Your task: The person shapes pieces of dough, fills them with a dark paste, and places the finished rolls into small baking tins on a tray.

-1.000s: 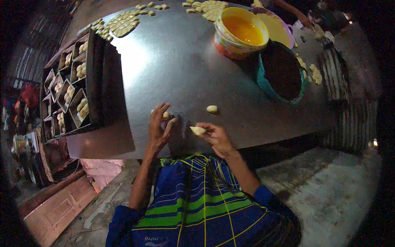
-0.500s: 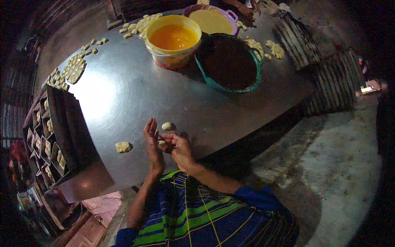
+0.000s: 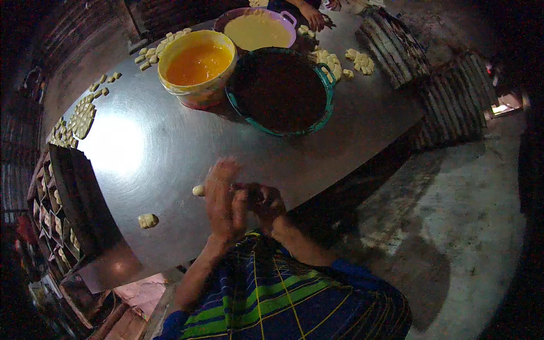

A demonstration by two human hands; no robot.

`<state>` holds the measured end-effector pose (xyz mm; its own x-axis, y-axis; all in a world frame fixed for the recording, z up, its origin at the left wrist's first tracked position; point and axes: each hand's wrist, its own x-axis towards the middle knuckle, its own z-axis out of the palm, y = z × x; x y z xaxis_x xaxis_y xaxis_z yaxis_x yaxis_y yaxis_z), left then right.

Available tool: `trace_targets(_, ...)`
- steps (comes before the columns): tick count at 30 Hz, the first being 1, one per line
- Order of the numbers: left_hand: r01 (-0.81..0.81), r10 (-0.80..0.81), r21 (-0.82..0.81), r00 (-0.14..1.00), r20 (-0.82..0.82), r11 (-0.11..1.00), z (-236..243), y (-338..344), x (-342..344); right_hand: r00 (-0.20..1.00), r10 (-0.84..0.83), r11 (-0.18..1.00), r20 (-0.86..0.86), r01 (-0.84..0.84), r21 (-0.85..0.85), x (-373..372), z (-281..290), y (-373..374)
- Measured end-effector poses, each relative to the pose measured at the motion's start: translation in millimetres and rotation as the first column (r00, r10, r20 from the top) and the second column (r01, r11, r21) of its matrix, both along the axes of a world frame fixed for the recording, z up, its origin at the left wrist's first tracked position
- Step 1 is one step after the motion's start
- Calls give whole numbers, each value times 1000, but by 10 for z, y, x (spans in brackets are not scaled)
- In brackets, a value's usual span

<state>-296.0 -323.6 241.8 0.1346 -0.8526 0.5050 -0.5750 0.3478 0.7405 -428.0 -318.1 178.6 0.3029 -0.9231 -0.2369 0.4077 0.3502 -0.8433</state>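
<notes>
My left hand (image 3: 222, 198) is raised over the near edge of the table, its fingers stretched upward and smeared by motion. Close against it on the right is my right hand (image 3: 264, 203), in shadow, with its fingers curled in. Whatever lies between the two palms is hidden. A small pale dough ball (image 3: 198, 190) rests on the metal table (image 3: 181, 153) just left of my left hand. Further left lies a lumpy, squarish dough piece (image 3: 148, 220).
A yellow bucket of orange liquid (image 3: 198, 63), a green-rimmed dark basin (image 3: 283, 90) and a purple tub of pale batter (image 3: 258, 31) stand at the back. Dough pieces (image 3: 83, 118) lie far left, beside a rack of filled moulds (image 3: 54, 215). Another person's hand (image 3: 311, 14) reaches in.
My hands have come closer together, and the pale dough piece that showed between them is now out of sight. The view has shifted, so the table things appear further left.
</notes>
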Motion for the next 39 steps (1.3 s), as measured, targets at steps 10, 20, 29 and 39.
trace_targets(10, 258, -257, -8, 966, 30, 966, -88, -89, -605, 952, 109, 943, 287, -191, 274, -837, -308, 126)
trace_targets(20, 546, -258, 317, 733, -630, 776, -49, -161, -671, 801, 78, 880, 593, -335, 337, -1241, -569, -207)
trace_targets(29, 488, -187, 649, 859, -477, 584, 54, -224, -560, 920, 157, 766, 359, -343, 543, -1090, -286, -378)
trace_targets(39, 568, 76, 341, 438, -896, 749, -419, -399, -457, 849, 496, 868, -179, -489, 88, -808, 28, -747)
